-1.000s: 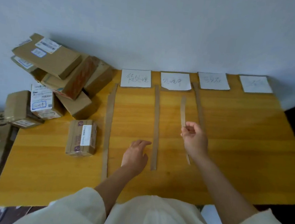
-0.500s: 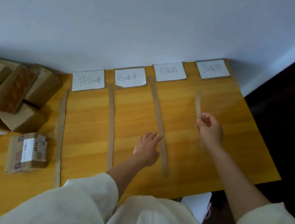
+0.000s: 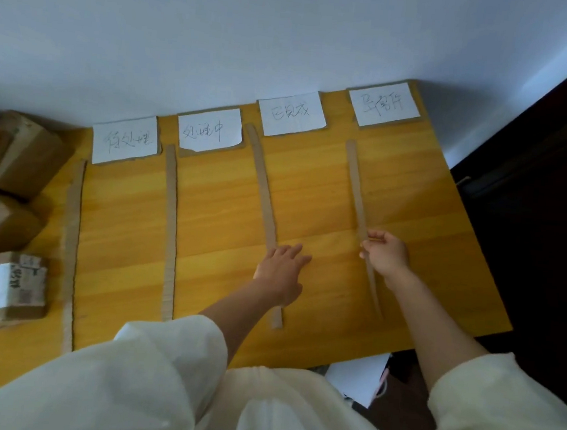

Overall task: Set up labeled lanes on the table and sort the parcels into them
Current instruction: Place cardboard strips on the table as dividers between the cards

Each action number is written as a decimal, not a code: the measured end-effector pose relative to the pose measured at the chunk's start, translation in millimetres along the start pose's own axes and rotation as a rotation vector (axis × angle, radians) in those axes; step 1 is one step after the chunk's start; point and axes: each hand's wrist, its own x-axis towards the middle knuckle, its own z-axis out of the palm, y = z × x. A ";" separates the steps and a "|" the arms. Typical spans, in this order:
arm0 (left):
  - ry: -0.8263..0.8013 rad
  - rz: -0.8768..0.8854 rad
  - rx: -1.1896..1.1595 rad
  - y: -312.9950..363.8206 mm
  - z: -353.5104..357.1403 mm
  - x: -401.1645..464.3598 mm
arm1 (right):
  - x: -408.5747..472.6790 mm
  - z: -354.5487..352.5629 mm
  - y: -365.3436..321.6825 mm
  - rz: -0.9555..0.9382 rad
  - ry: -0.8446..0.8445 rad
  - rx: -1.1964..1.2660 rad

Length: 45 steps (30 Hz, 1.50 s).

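Note:
Several long cardboard strips lie front to back on the yellow wooden table [image 3: 428, 227], dividing it into lanes. My right hand [image 3: 386, 253] pinches the rightmost strip [image 3: 355, 183] about halfway along, under the far-right paper label [image 3: 382, 103]. My left hand [image 3: 282, 271] rests flat, fingers apart, on the neighbouring strip [image 3: 261, 178]. Two more strips [image 3: 171, 225] [image 3: 72, 230] lie further left. Three other handwritten labels [image 3: 291, 112] [image 3: 209, 129] [image 3: 126, 139] line the back edge. A taped brown parcel [image 3: 3, 289] sits at the front left.
More brown parcels [image 3: 15, 164] are stacked at the left against the white wall [image 3: 222, 38]. The table's right edge drops to a dark floor [image 3: 530, 236]. White paper [image 3: 358, 379] lies below the front edge. My cream sleeves fill the bottom of the view.
My right hand carried the strip rightward and set it down between the two right-hand labels. My left hand moved onto the neighbouring strip. The view swung right, so the parcel stack slid mostly out of frame.

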 end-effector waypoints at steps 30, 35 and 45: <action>-0.060 0.001 0.117 11.4 -6.7 20.2 | 45.3 2.3 -12.9 -0.283 0.088 -0.589; -0.073 0.002 0.130 10.7 -5.2 21.0 | 49.2 3.9 -19.1 -0.281 0.088 -0.603; -0.098 -0.013 -0.004 7.3 -9.6 18.1 | 45.0 4.6 -23.9 -0.269 0.098 -0.611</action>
